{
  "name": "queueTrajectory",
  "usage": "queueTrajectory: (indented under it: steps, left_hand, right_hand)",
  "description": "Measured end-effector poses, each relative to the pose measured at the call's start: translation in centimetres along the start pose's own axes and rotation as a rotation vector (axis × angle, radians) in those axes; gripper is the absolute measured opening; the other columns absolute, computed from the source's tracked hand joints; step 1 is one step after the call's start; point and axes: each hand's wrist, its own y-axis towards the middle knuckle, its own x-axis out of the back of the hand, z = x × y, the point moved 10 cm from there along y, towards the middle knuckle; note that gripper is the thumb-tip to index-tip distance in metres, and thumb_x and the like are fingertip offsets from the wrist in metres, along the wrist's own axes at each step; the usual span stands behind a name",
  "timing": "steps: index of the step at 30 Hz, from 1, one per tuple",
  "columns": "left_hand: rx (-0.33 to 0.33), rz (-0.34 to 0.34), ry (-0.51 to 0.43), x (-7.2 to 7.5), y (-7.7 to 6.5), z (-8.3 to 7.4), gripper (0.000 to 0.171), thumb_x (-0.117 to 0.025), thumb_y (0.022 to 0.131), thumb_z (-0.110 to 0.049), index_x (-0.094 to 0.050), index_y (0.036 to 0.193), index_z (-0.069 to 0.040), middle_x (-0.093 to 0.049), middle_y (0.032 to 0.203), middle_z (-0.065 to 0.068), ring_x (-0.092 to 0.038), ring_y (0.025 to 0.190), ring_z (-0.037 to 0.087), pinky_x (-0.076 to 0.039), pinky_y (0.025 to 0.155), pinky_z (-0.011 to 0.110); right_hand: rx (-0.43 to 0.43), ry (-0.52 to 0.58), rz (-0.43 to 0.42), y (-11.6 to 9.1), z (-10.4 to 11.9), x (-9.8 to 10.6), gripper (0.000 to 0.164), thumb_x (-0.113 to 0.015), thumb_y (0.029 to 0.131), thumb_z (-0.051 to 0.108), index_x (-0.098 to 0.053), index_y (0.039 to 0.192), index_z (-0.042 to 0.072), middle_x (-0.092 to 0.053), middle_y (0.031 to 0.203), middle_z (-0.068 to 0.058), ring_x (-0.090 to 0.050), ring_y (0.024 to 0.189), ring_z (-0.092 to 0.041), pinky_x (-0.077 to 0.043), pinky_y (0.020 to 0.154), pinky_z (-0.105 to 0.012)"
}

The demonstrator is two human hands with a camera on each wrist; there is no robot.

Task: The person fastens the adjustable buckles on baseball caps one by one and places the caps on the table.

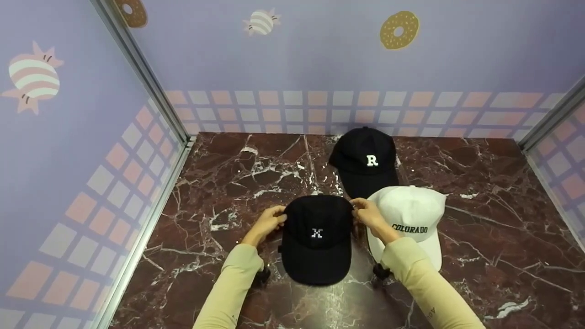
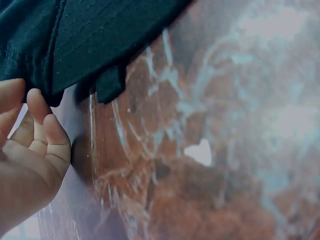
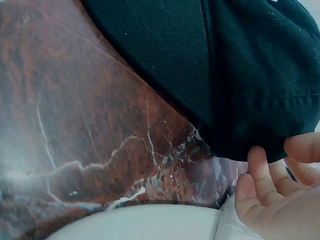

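Note:
Between both hands is a black cap [image 1: 316, 246] with a small white emblem, its brim toward me. My left hand [image 1: 268, 224] pinches the cap's left edge, thumb and fingertips at the rim; the left wrist view shows this hand [image 2: 37, 145] below the brim with a small dark strap piece [image 2: 111, 84] hanging nearby. On the other side, my right hand [image 1: 371, 217] pinches the right edge, and in the right wrist view its fingers [image 3: 258, 165] are at the rim of the black crown [image 3: 265, 80]. The fingertips under the rim are partly hidden.
A white cap [image 1: 411, 210] lettered COLORADO lies right of the black cap, partly behind my right arm. Behind it lies another black cap [image 1: 363, 153] with a white R. The dark red marble-patterned table [image 1: 219, 183] meets patterned walls [image 1: 297, 59] at the back and sides.

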Motion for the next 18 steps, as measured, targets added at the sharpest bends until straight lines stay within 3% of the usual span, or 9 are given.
queueTrajectory:
  steps: [6, 10, 14, 18]
  left_hand:
    - [-0.017, -0.015, -0.044, -0.1, 0.1, -0.1, 0.010, -0.043, 0.086, 0.000, -0.053, 0.089, 0.003, -0.042, 0.068, -0.001, -0.039, 0.059, 0.012, -0.033, 0.057, 0.022]
    - [-0.027, -0.019, -0.034, -0.2, -0.7, -1.9, 0.010, -0.039, 0.087, 0.002, -0.049, 0.088, 0.004, -0.040, 0.071, 0.003, -0.036, 0.060, 0.015, -0.032, 0.059, 0.026]
    - [-0.020, -0.038, -0.010, 0.0, -0.3, -1.7, 0.016, -0.040, 0.087, 0.000, -0.048, 0.100, 0.006, -0.041, 0.075, 0.003, -0.037, 0.060, 0.014, -0.033, 0.057, 0.025]
    - [-0.031, -0.136, 0.046, 1.4, 0.7, -1.3, 0.026, -0.045, 0.085, -0.004, -0.049, 0.110, 0.003, -0.054, 0.087, 0.011, -0.049, 0.071, 0.017, -0.041, 0.064, 0.028]
  right_hand:
    - [0.022, 0.011, -0.057, 0.4, -0.3, 0.4, 0.033, -0.040, 0.072, -0.011, -0.052, 0.103, -0.009, -0.046, 0.069, 0.000, -0.041, 0.054, -0.009, -0.036, 0.051, -0.022]
    - [0.023, 0.056, -0.042, 0.3, 0.1, 0.1, 0.036, -0.041, 0.073, -0.012, -0.050, 0.107, -0.010, -0.048, 0.073, -0.001, -0.043, 0.057, -0.010, -0.037, 0.053, -0.023]
    - [0.038, 0.057, 0.013, -0.1, 0.6, -0.4, 0.043, -0.040, 0.074, -0.010, -0.046, 0.117, -0.008, -0.054, 0.093, -0.013, -0.046, 0.064, -0.014, -0.039, 0.058, -0.027]
    - [0.076, -0.044, 0.060, -0.7, 1.4, -0.2, 0.048, -0.041, 0.079, -0.005, -0.038, 0.127, -0.004, -0.046, 0.118, -0.026, -0.052, 0.083, -0.025, -0.043, 0.066, -0.033]
